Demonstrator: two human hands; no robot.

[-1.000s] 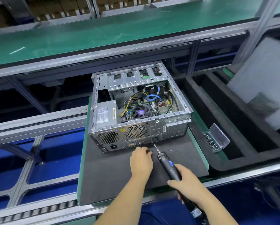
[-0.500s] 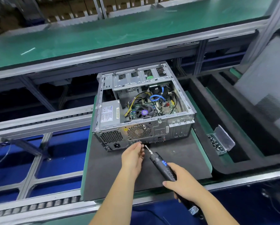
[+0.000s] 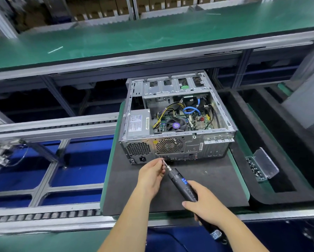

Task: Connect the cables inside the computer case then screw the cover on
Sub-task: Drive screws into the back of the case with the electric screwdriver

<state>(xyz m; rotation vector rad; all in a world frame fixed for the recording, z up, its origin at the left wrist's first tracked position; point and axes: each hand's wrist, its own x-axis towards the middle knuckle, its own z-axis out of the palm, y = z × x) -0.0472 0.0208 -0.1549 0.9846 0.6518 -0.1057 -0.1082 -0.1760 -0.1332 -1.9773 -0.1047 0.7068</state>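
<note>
Sheet-steel computer case (image 3: 178, 124) sits uncovered on the black mat (image 3: 207, 179), looking heavy, rigid and sharp-edged; best held by its frame. Right hand (image 3: 205, 204) clasps the electric screwdriver (image 3: 182, 185); left hand (image 3: 150, 176), nearer the case's rear than before, pinches at its bit.

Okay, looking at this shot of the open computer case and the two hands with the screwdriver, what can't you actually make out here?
- Head view: the screwdriver tip, and whether it carries a screw, is hidden by the left hand fingers.
- Cable plugs inside the computer case: too small to judge seated.
- Screwdriver's rear end: covered by the right hand.
- Screw box contents: too small to count.
</note>
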